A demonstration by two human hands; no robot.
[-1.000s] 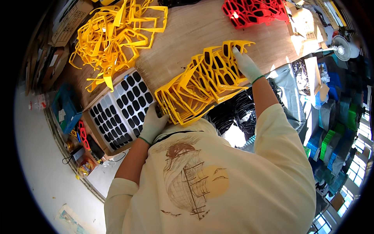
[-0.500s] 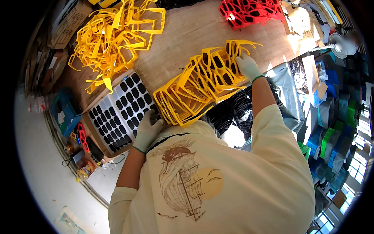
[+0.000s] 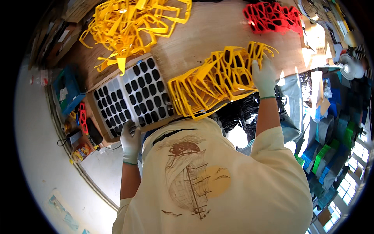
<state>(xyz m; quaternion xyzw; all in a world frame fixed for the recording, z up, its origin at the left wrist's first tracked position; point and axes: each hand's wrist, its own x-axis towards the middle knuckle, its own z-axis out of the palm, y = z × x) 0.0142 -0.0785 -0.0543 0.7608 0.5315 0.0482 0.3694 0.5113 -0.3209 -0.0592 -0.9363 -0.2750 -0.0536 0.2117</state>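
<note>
A row of yellow sunglasses frames (image 3: 210, 84) stands packed side by side along the table's near edge. Dark lenses show in the frames toward its right end. My gloved right hand (image 3: 265, 80) is at that end, its thumb and fingers around the last pair of sunglasses. Left of the row lies a cardboard box (image 3: 159, 124) with white trays of dark lenses (image 3: 146, 91) in neat lines. My gloved left hand (image 3: 130, 142) is at the box's near rim, fingers curled over the lenses there. Whatever may be between its fingertips is too small to make out.
A tangled heap of yellow frames (image 3: 130, 29) covers the far left of the table (image 3: 212, 27). Red sunglasses (image 3: 272, 18) lie at the far right. A blue bin (image 3: 67, 89) stands left of the box, and black bundled material (image 3: 243, 113) lies below the row.
My left hand has moved from the box's near right corner leftward along its near rim. My right hand stays at the row's right end, with its wrist turned. The whole view has shifted.
</note>
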